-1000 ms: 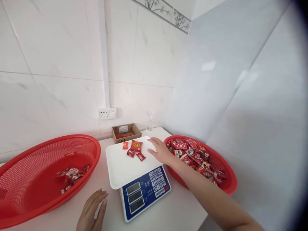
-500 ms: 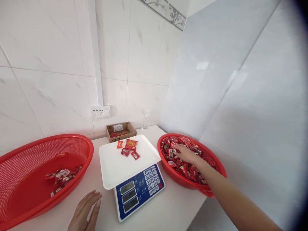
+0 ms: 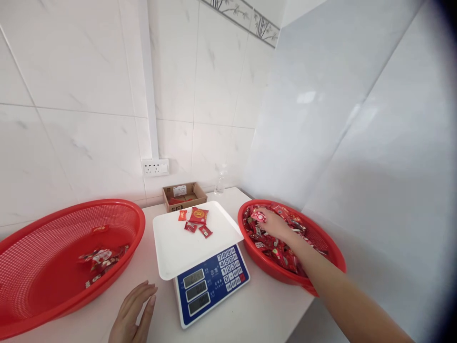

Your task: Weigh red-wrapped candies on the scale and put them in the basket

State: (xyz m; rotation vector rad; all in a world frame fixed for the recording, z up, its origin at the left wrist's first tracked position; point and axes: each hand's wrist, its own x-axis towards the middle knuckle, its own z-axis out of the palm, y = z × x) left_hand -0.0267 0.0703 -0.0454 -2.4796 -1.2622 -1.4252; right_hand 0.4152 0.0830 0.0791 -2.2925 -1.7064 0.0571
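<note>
My right hand (image 3: 273, 224) is over the right red basket (image 3: 332, 259), its fingers closed on a red wrapped candy (image 3: 259, 216) with a pale pattern. Beneath it lies a heap of small red-wrapped candies (image 3: 282, 252). My left hand (image 3: 134, 312) rests empty near the table's front, fingers and thumb apart, left of the digital scale (image 3: 214, 286). On the scale's white tray (image 3: 193, 255) are a larger red packet (image 3: 198, 216) with a gold emblem and three small red candies (image 3: 190, 227). The digits on the displays are too faint to read surely.
Another red basket (image 3: 39, 305) stands at the left with a few wrapped candies (image 3: 103, 259) in it. Behind the scale are a shallow cardboard box (image 3: 183, 195) and a clear bottle (image 3: 220, 181). A wall socket (image 3: 155, 167) is above the white table (image 3: 235, 319).
My right hand has risen slightly from the heap, with the patterned red candy now showing in its fingers. The view has shifted a little; my left hand looks the same.
</note>
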